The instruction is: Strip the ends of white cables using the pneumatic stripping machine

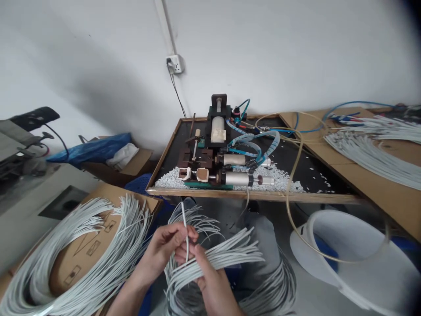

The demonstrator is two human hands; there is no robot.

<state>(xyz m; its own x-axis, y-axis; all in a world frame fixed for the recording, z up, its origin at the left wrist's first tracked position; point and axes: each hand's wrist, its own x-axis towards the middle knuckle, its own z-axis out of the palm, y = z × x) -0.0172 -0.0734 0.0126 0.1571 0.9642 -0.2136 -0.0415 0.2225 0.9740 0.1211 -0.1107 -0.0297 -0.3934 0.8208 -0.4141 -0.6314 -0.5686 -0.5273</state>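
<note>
Between the thumb and fingers of my left hand (164, 245) is one white cable (183, 215), its end pointing up and away from me. My right hand (212, 278) is closed around a bundle of white cables (235, 252), whose cut ends fan out to the right. Both hands meet in front of my lap, fingertips close together. Just beyond them stands a pneumatic wire-stripping machine (217, 131) with metal cylinders and brown clamp blocks. Small white scraps (167, 180) lie heaped around its base.
Looped white cables (98, 281) lie on cardboard at left, and more cables (371, 153) on the right-hand bench. A white bucket (315, 232) stands lower right. A yellowish hose (289, 188) hangs over the bench's wooden edge (296, 198). Grey cables (276, 285) hang near my lap.
</note>
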